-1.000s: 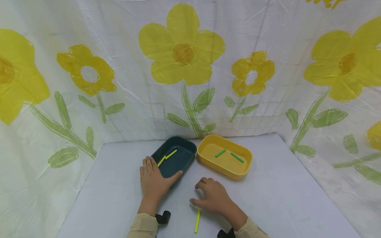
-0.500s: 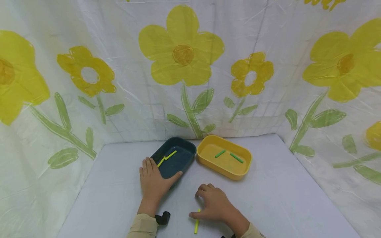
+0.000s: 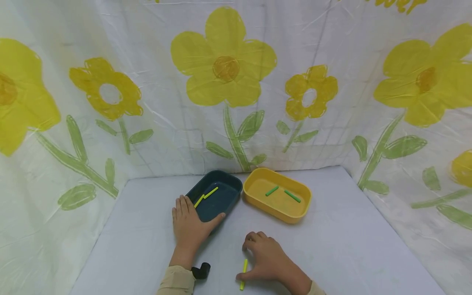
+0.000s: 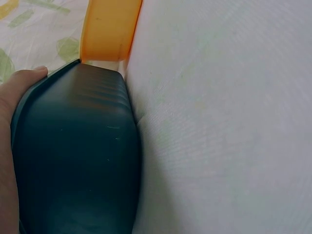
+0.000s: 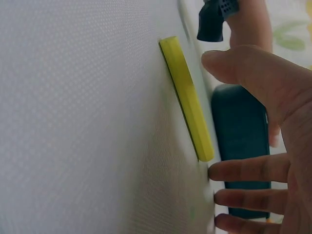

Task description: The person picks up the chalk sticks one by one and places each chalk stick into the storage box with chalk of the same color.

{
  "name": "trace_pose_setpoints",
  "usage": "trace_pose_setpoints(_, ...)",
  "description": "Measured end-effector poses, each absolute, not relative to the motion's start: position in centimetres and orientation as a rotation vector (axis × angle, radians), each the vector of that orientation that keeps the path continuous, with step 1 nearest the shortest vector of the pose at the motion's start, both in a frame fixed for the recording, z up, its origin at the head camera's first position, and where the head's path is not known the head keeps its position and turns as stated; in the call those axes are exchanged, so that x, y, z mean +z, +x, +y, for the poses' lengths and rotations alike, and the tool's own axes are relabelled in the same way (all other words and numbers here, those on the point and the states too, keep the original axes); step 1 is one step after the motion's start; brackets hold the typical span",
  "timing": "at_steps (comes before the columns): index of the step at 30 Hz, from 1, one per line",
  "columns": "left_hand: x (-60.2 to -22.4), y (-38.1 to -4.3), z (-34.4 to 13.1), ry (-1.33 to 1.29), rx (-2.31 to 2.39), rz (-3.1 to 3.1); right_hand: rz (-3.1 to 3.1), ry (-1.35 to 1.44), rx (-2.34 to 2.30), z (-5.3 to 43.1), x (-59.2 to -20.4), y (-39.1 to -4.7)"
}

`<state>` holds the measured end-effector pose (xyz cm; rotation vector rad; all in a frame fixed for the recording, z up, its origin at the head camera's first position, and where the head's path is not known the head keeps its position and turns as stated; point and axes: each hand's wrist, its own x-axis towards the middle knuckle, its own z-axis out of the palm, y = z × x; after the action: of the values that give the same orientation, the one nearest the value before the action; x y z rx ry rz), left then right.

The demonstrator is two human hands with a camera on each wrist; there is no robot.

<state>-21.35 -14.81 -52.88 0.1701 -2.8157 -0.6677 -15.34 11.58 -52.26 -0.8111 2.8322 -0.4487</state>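
Note:
The left hand (image 3: 189,227) rests over the near end of a dark teal tray (image 3: 232,196), its straight fingers along the left rim and its thumb at the right side. Inside that tray lie two yellow sticks (image 3: 211,192). Nearer the camera, a short faceted yellow stick (image 3: 243,267) lies on the white table. The right hand (image 3: 268,258) hovers around it, thumb and fingers spread apart. In the right wrist view the stick (image 5: 187,97) lies in front of the gap between thumb and fingers, and nothing is held.
A yellow tray (image 3: 258,199) with two green sticks (image 3: 292,196) stands right of the teal tray, their ends close together. White cloth (image 3: 147,123) printed with flowers hangs behind the table. A black wrist mount (image 3: 201,271) sits on the left forearm.
The right hand has moved toward the camera and down, so its thumb now overlaps the near part of the loose yellow stick. The left hand stays on the teal tray.

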Motion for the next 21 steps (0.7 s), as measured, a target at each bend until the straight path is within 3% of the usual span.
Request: trace_pose_setpoints(21, -53.11, -21.43, -14.86, 0.165, -0.672, -2.807, 2.859, -0.806, -0.394, 11.76, -51.98, -14.51)
